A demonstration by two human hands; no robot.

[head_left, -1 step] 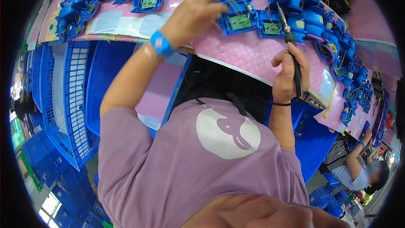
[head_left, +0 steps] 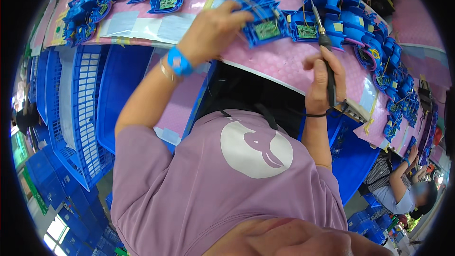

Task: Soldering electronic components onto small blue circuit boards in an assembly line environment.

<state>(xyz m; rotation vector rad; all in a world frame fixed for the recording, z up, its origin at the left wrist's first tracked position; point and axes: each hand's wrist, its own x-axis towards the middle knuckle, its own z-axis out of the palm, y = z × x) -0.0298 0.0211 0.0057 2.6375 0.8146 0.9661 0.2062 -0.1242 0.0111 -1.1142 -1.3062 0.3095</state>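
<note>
My left hand (head_left: 213, 28) grips a blue plastic housing (head_left: 258, 7) with a green circuit board (head_left: 267, 30) in it, tilted up off the pink bench (head_left: 289, 61). A blue band sits on that wrist. My right hand (head_left: 320, 85) is closed around the black handle of a soldering iron (head_left: 327, 52). The iron's tip points up and ends beside a second blue housing with a green board (head_left: 305, 29) that lies flat on the bench, just right of the held one.
Several more blue housings line the bench's right side (head_left: 379, 42) and its top left (head_left: 95, 0). Blue slatted crates (head_left: 80, 114) stand below the bench on the left. Another person (head_left: 398, 185) works at the lower right.
</note>
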